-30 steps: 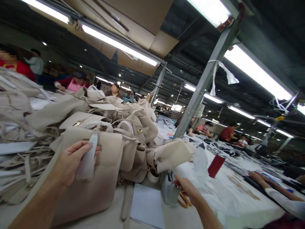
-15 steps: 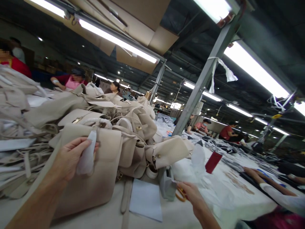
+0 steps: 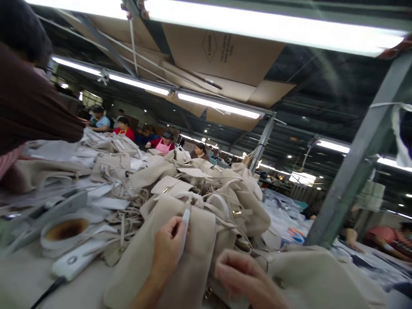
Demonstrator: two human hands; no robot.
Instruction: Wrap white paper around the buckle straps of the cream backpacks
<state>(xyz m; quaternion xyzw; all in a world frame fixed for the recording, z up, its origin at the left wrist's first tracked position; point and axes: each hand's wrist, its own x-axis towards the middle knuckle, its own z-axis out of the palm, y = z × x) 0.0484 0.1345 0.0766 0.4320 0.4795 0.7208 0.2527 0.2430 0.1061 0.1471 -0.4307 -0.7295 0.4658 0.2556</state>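
Observation:
My left hand [image 3: 169, 244] pinches a narrow strip of thin white wrapping [image 3: 184, 229], seen nearly edge-on, against the front of a beige handbag [image 3: 201, 231]. The strip's upper end meets a small strap near the bag's top. My right hand [image 3: 238, 272] is in front of the bag's right side, fingers curled and smeared by motion. What it holds, if anything, cannot be made out. Small gold hardware [image 3: 208, 292] shows low on the bag's right side.
More beige bags [image 3: 247, 206] are heaped behind. At left lie loose straps [image 3: 122, 231], a white corded device [image 3: 75, 259] and a round dish with brown residue [image 3: 67, 229]. A metal post [image 3: 357, 159] rises at right. A co-worker's dark sleeve [image 3: 38, 103] reaches in at upper left.
My view has swung left. My right hand has left the grey tape dispenser and come toward the bag; the yellow-handled scissors at it no longer show. My left hand keeps its pinch.

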